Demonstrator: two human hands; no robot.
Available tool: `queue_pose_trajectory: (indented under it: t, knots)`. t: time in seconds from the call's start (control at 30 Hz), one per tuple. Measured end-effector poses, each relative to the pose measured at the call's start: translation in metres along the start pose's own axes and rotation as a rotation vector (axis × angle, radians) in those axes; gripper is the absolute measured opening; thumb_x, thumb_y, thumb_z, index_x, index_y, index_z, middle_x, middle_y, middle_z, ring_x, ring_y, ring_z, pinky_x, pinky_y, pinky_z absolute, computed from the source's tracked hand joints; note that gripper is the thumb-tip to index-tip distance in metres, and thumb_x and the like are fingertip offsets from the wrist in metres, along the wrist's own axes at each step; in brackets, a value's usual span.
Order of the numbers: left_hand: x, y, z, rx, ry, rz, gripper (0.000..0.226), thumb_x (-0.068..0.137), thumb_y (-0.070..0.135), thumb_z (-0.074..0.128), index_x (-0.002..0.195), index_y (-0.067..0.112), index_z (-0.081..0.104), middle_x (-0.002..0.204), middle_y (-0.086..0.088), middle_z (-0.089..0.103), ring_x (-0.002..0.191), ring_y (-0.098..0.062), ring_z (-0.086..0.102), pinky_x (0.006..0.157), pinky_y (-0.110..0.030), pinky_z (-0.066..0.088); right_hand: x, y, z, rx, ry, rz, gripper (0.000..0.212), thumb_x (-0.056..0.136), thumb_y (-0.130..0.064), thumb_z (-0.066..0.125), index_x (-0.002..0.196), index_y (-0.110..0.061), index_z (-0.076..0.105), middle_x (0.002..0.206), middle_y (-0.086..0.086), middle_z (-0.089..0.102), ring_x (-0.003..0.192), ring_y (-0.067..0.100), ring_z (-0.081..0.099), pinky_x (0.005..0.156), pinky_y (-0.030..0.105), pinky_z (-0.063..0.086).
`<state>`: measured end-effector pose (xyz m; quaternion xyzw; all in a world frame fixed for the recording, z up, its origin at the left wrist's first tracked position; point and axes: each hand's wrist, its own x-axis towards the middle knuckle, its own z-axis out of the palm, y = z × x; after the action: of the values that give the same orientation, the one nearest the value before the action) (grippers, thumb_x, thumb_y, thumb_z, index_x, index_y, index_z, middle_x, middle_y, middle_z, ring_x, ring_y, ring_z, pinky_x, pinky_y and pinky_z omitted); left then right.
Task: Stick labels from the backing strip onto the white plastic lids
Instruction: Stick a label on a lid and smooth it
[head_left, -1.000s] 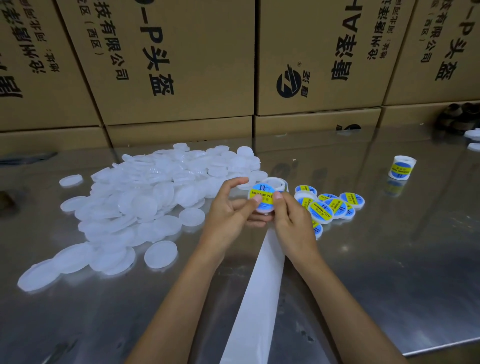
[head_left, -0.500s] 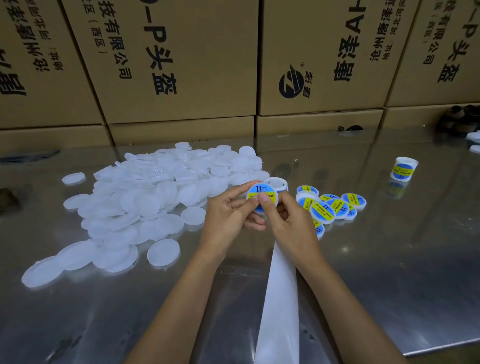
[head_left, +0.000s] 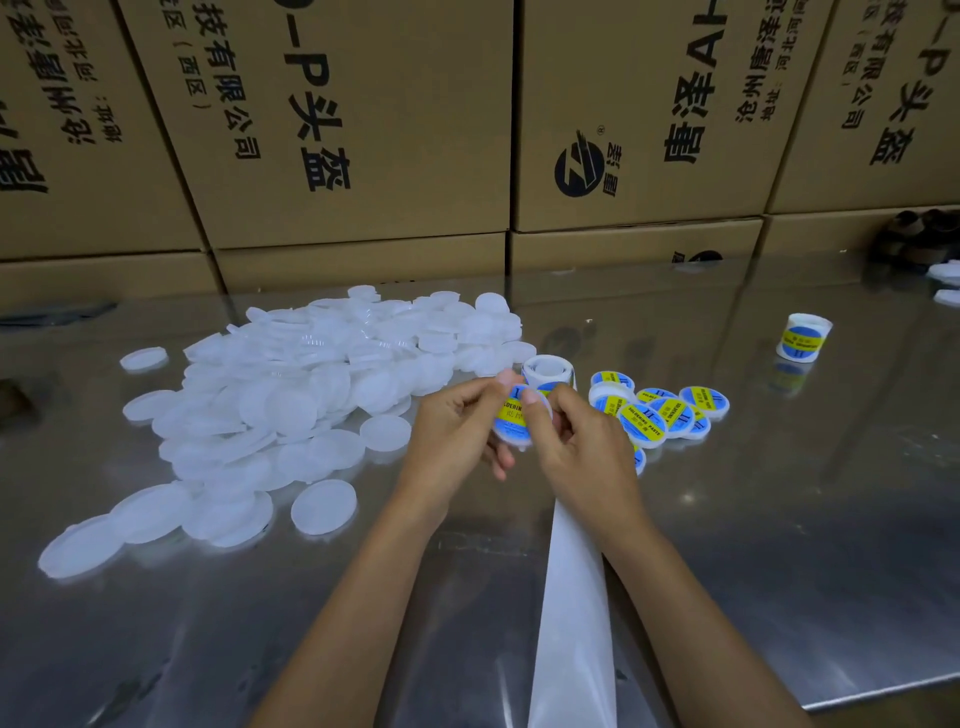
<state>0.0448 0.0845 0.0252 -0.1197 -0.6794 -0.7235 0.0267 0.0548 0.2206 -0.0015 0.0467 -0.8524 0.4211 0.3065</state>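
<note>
My left hand (head_left: 457, 436) grips a white lid (head_left: 511, 423) by its edge, held upright above the metal table (head_left: 779, 545). A blue and yellow label covers its face. The thumb of my right hand (head_left: 576, 457) presses on that label while its fingers curl behind the lid. A white backing strip (head_left: 574, 613) runs from under my right hand to the near table edge, and its roll (head_left: 548, 370) stands just behind the hands. A big pile of plain white lids (head_left: 291, 395) lies to the left. Several labelled lids (head_left: 660, 415) are clustered to the right.
Stacked cardboard boxes (head_left: 363, 130) wall off the far side of the table. A second label roll (head_left: 804, 338) stands at the right. A dark object (head_left: 919, 239) and white pieces (head_left: 948, 273) sit at the far right edge.
The lid has turned in my hands, so its label now reads sideways. My right thumb has slid from the lid's edge onto the middle of the label.
</note>
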Motion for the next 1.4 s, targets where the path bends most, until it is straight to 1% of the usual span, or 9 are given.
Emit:
queue_pose_trajectory:
  t: [0.17, 0.4, 0.53, 0.63, 0.73, 1.0, 1.2, 1.3, 1.4]
  knots:
    - [-0.003, -0.001, 0.005, 0.002, -0.167, -0.035, 0.038, 0.093, 0.004, 0.068, 0.129, 0.016, 0.065, 0.081, -0.004, 0.069, 0.053, -0.019, 0.057, 0.047, -0.029, 0.052, 0.004, 0.003, -0.004, 0.048, 0.09, 0.065, 0.04, 0.102, -0.036, 0.048, 0.066, -0.018, 0.044, 0.048, -0.003, 0.04, 0.051, 0.015, 0.039, 0.053, 0.035, 0.033]
    - [-0.002, -0.005, 0.004, -0.018, -0.046, 0.023, 0.042, 0.089, 0.007, 0.074, 0.128, 0.018, 0.067, 0.078, -0.004, 0.075, 0.047, -0.021, 0.063, 0.049, -0.03, 0.056, 0.004, 0.005, -0.001, 0.171, 0.055, 0.087, 0.047, 0.101, -0.046, 0.047, 0.063, -0.021, 0.037, 0.048, -0.009, 0.037, 0.049, 0.01, 0.033, 0.049, 0.023, 0.025]
    - [0.0, -0.006, 0.001, -0.061, 0.027, 0.043, 0.028, 0.091, 0.011, 0.072, 0.113, 0.028, 0.073, 0.078, -0.009, 0.076, 0.049, -0.017, 0.065, 0.051, -0.027, 0.058, 0.001, 0.005, 0.002, 0.108, -0.041, 0.073, 0.055, 0.09, -0.066, 0.048, 0.069, -0.015, 0.043, 0.054, -0.012, 0.041, 0.053, 0.011, 0.036, 0.055, 0.033, 0.034]
    - [0.0, -0.006, 0.0, -0.061, 0.089, 0.042, 0.014, 0.096, 0.018, 0.068, 0.099, 0.026, 0.078, 0.069, -0.009, 0.073, 0.046, -0.02, 0.065, 0.048, -0.027, 0.056, 0.0, 0.004, 0.002, 0.081, -0.058, 0.047, 0.054, 0.091, -0.062, 0.049, 0.064, -0.017, 0.037, 0.053, -0.009, 0.04, 0.052, 0.013, 0.034, 0.053, 0.032, 0.031]
    - [0.001, -0.005, 0.0, -0.039, 0.14, 0.023, 0.022, 0.097, 0.031, 0.066, 0.095, 0.015, 0.08, 0.058, -0.016, 0.066, 0.041, -0.023, 0.062, 0.043, -0.027, 0.053, -0.001, 0.001, 0.003, 0.072, -0.075, 0.027, 0.051, 0.097, -0.054, 0.046, 0.061, -0.022, 0.031, 0.051, -0.007, 0.037, 0.051, 0.014, 0.032, 0.053, 0.033, 0.028]
    - [0.002, -0.005, 0.001, -0.008, 0.157, -0.005, 0.021, 0.092, 0.035, 0.072, 0.084, 0.016, 0.076, 0.06, -0.007, 0.067, 0.037, -0.025, 0.059, 0.04, -0.03, 0.053, -0.003, 0.003, 0.003, -0.116, -0.07, -0.071, 0.037, 0.103, -0.043, 0.04, 0.071, -0.026, 0.038, 0.05, -0.006, 0.038, 0.056, 0.021, 0.041, 0.053, 0.036, 0.032]
    - [0.003, -0.006, 0.0, 0.037, 0.068, -0.029, 0.021, 0.089, 0.025, 0.076, 0.092, 0.005, 0.069, 0.061, -0.009, 0.067, 0.038, -0.022, 0.057, 0.04, -0.027, 0.051, -0.002, 0.006, 0.004, -0.085, -0.046, -0.034, 0.034, 0.105, -0.035, 0.039, 0.078, -0.022, 0.055, 0.053, -0.007, 0.043, 0.06, 0.022, 0.047, 0.054, 0.037, 0.034]
    - [0.003, -0.007, 0.001, 0.025, -0.004, -0.027, 0.015, 0.088, 0.017, 0.077, 0.1, 0.01, 0.071, 0.07, -0.006, 0.071, 0.043, -0.019, 0.06, 0.046, -0.028, 0.054, 0.0, 0.005, 0.004, -0.061, -0.028, 0.04, 0.037, 0.105, -0.033, 0.04, 0.071, -0.023, 0.047, 0.05, -0.008, 0.039, 0.061, 0.025, 0.046, 0.056, 0.035, 0.033]
    - [0.003, -0.01, 0.0, 0.021, -0.072, -0.022, 0.03, 0.088, 0.008, 0.075, 0.117, 0.013, 0.069, 0.087, -0.005, 0.075, 0.054, -0.018, 0.063, 0.056, -0.029, 0.058, 0.002, 0.004, 0.003, -0.049, -0.003, 0.098, 0.04, 0.105, -0.035, 0.039, 0.067, -0.025, 0.044, 0.051, -0.009, 0.038, 0.064, 0.025, 0.049, 0.059, 0.037, 0.035]
